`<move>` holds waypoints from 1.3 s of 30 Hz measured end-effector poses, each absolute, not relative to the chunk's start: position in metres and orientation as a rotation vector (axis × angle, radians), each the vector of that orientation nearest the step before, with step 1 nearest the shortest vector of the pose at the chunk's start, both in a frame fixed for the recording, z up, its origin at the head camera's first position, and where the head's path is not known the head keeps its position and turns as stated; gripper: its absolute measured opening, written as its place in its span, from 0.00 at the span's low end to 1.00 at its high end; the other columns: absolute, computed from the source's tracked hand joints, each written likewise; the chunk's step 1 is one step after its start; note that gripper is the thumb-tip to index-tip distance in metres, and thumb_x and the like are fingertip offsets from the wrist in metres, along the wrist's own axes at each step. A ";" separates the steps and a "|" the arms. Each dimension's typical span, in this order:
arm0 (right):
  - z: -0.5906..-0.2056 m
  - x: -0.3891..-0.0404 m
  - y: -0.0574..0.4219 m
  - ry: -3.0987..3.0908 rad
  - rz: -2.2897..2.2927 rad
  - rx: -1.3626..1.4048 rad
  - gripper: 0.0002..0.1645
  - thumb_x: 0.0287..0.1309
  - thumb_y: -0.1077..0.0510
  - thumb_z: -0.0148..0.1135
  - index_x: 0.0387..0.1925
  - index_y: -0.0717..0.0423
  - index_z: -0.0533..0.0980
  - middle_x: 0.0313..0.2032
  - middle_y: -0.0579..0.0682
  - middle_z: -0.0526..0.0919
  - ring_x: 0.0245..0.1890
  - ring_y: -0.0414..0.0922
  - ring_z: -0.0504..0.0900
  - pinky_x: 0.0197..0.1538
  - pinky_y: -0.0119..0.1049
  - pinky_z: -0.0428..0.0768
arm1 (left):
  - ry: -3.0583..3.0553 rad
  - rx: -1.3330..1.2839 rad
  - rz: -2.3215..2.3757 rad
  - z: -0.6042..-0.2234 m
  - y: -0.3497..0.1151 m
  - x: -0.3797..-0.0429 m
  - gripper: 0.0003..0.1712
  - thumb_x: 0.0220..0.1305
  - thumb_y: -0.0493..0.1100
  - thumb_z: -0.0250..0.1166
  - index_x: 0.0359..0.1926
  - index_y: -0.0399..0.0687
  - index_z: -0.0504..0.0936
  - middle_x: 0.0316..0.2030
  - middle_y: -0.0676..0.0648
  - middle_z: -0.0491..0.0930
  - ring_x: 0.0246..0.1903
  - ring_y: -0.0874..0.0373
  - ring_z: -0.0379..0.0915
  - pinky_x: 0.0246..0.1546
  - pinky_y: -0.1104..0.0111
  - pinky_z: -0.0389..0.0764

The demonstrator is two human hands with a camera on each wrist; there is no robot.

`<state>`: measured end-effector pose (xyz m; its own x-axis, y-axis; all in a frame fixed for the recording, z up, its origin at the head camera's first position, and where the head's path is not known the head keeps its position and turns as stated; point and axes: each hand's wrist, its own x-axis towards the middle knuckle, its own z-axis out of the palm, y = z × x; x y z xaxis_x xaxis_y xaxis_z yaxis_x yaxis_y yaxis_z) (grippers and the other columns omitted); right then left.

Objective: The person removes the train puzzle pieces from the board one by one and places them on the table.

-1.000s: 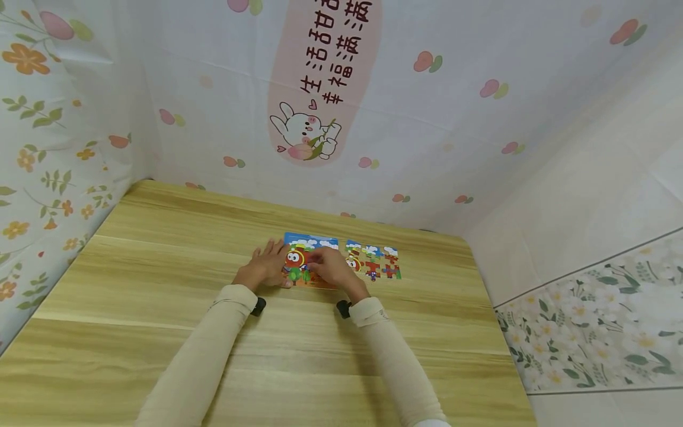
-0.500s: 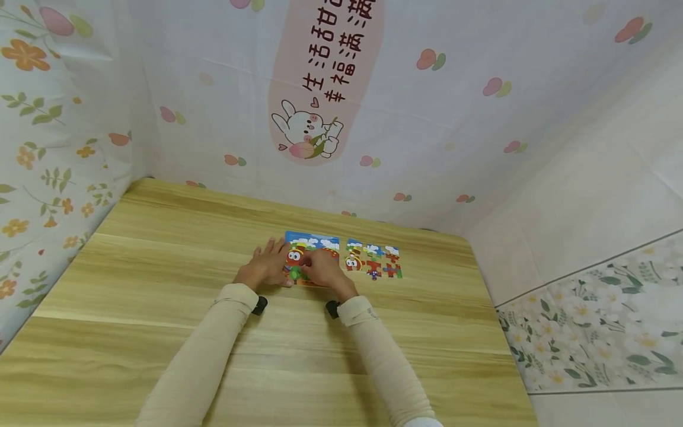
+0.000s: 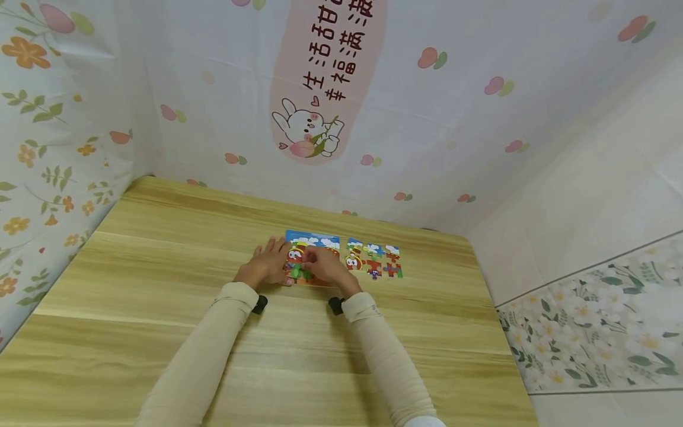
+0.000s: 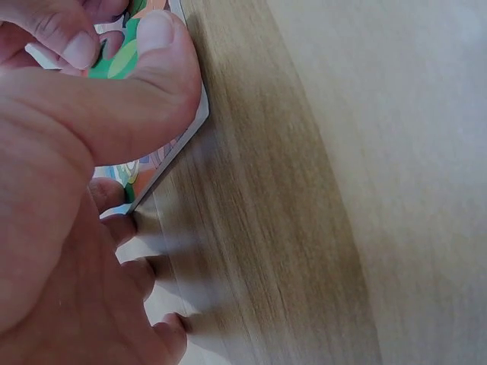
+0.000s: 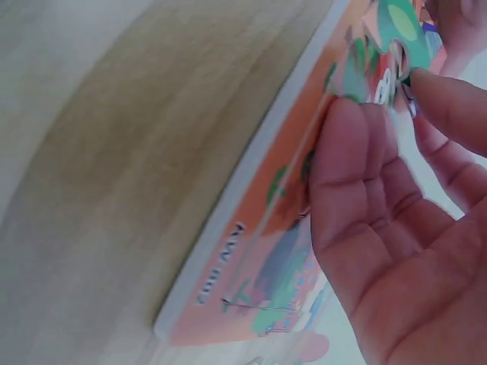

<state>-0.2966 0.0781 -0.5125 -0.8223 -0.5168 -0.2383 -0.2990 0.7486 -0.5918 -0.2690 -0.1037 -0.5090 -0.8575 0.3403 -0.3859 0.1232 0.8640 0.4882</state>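
A cartoon jigsaw puzzle board [image 3: 312, 236] with a blue top and an orange lower edge lies flat on the table. My left hand [image 3: 269, 264] rests spread at its left side; in the left wrist view the thumb [image 4: 163, 72] lies on the board's corner, while the fingertips reach over the edge and the wood. Over the board's middle, my right hand [image 3: 324, 265] pinches a small puzzle piece [image 5: 409, 91] between thumb and fingers, close to the board's surface. Fingers hide most of that piece and the picture beneath.
Several loose puzzle pieces [image 3: 374, 268] lie in rows just right of the board. The wooden table [image 3: 277, 362] runs back to a wall covered with printed cloth [image 3: 224, 107]. A tiled wall [image 3: 587, 308] stands at the right.
My right hand moved left over the board, then eased back slightly with its fingers raised a little. My left hand stays in place. The head view shifted slightly.
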 end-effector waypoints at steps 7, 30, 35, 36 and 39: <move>-0.515 -0.297 0.083 2.506 -0.992 -0.587 0.03 0.67 0.61 0.60 0.36 0.57 0.78 0.29 0.50 0.79 0.26 0.47 0.79 0.27 0.29 0.72 | 2.564 0.357 0.628 -0.509 -0.105 -0.269 0.57 0.64 0.53 0.69 0.78 0.36 0.42 0.78 0.33 0.34 0.77 0.36 0.25 0.72 0.38 0.37; -0.511 -0.302 0.179 2.544 -1.084 -0.282 0.03 0.65 0.62 0.63 0.36 0.59 0.80 0.29 0.50 0.82 0.25 0.41 0.74 0.30 0.31 0.73 | 2.550 0.341 0.648 -0.511 -0.104 -0.270 0.58 0.64 0.51 0.69 0.78 0.36 0.40 0.78 0.33 0.32 0.76 0.36 0.23 0.72 0.39 0.34; -0.514 -0.301 0.196 2.614 -1.008 -0.308 0.02 0.64 0.63 0.63 0.35 0.60 0.80 0.28 0.50 0.79 0.27 0.42 0.72 0.32 0.32 0.72 | 2.556 0.337 0.644 -0.510 -0.104 -0.269 0.58 0.63 0.51 0.69 0.78 0.36 0.41 0.78 0.33 0.33 0.76 0.36 0.24 0.73 0.39 0.35; -0.515 -0.301 0.199 2.636 -0.981 -0.319 0.02 0.64 0.64 0.64 0.34 0.60 0.80 0.29 0.50 0.79 0.28 0.42 0.72 0.32 0.32 0.72 | 2.558 0.336 0.644 -0.510 -0.104 -0.269 0.58 0.63 0.51 0.69 0.78 0.36 0.41 0.78 0.33 0.33 0.76 0.36 0.24 0.73 0.39 0.35; -0.517 -0.300 0.205 2.679 -0.907 -0.321 0.03 0.63 0.63 0.65 0.33 0.59 0.80 0.30 0.50 0.79 0.30 0.43 0.72 0.34 0.32 0.72 | 2.564 0.338 0.647 -0.511 -0.104 -0.269 0.58 0.63 0.51 0.70 0.78 0.35 0.41 0.78 0.33 0.33 0.76 0.35 0.25 0.73 0.39 0.35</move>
